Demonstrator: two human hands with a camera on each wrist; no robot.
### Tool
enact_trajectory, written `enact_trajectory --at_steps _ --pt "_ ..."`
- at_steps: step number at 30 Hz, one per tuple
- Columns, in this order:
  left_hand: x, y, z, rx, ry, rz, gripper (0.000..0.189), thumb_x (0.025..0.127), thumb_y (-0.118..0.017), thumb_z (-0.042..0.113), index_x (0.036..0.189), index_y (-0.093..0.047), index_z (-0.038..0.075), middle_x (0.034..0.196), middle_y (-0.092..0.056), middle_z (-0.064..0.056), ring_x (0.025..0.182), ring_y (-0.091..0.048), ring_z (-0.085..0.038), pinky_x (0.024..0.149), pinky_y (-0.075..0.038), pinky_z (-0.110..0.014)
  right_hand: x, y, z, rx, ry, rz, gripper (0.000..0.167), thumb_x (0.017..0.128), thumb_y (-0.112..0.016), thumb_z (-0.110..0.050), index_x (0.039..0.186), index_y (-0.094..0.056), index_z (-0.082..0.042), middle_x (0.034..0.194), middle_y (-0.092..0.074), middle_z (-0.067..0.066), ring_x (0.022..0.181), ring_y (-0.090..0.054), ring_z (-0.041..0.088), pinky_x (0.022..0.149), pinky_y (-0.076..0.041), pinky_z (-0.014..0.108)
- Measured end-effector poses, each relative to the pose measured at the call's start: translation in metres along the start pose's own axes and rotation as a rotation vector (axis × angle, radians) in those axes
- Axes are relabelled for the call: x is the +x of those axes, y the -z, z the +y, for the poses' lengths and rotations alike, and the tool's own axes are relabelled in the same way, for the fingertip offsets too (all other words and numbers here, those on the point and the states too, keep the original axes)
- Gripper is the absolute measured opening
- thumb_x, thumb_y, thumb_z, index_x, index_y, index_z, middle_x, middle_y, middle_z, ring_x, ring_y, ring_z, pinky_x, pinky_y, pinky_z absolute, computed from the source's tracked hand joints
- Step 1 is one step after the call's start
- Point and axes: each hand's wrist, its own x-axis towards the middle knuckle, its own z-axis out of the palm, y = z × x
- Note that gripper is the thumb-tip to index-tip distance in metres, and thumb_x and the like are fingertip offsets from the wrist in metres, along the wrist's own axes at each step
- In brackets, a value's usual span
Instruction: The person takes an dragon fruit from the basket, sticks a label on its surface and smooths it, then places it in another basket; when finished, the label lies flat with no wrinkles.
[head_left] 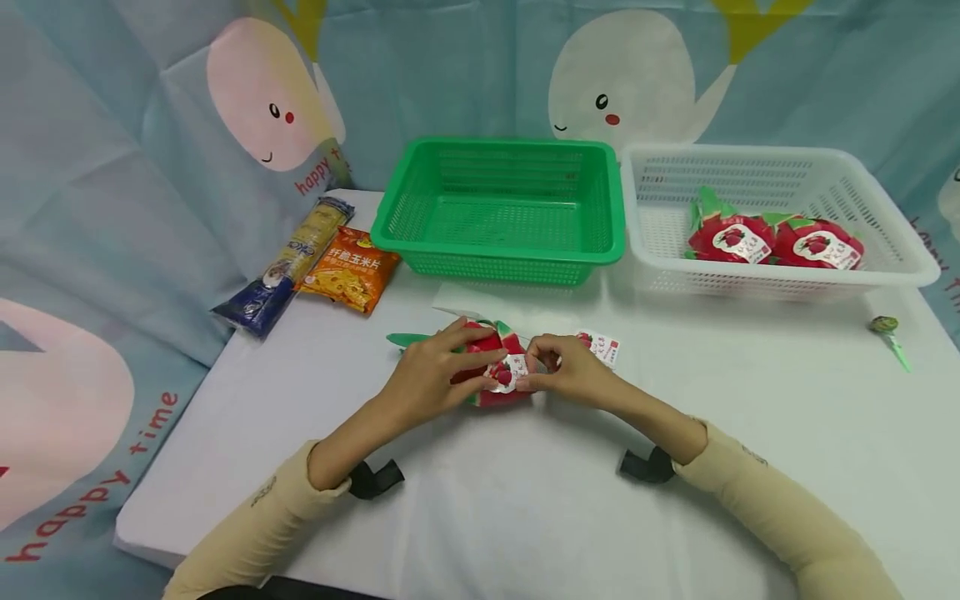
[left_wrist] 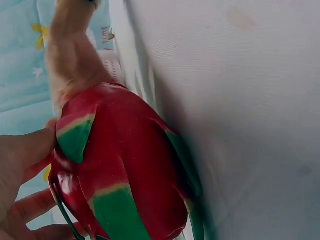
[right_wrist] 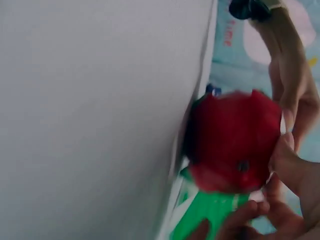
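A red dragon fruit (head_left: 486, 337) with green-tipped scales lies on the white table under both hands. My left hand (head_left: 431, 371) holds it from the left, its fingers spread over the top. On its upper side is a white label (head_left: 507, 373) with a dragon fruit picture. My right hand (head_left: 573, 367) has thumb and index finger at the right edge of that label. In the left wrist view the dragon fruit (left_wrist: 130, 160) hides part of the far hand. The right wrist view shows the dragon fruit (right_wrist: 232, 142) blurred, with the right thumb against its side.
Another printed label (head_left: 602, 348) lies behind the right hand. A green basket (head_left: 498, 258) stands at the back, beside a white basket (head_left: 750, 279) holding two labelled dragon fruits (head_left: 723, 236). At left are a blue-yellow packet (head_left: 288, 267) and an orange snack bag (head_left: 348, 271); at right, a lollipop (head_left: 887, 327).
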Motion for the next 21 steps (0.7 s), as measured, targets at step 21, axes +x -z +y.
enact_trajectory --at_steps 21 --pt "0.004 0.001 -0.007 0.008 -0.073 0.023 0.039 0.071 -0.077 0.038 0.105 -0.071 0.022 0.111 -0.063 -0.003 0.107 -0.06 -0.019 0.068 -0.054 -0.027 0.0 0.023 -0.007 -0.171 0.066 -0.161 0.028 0.079 -0.071 -0.028 0.064 -0.052 -0.014 0.052 -0.027 -0.007 0.053 -0.026 0.006 0.05 -0.023 0.021"
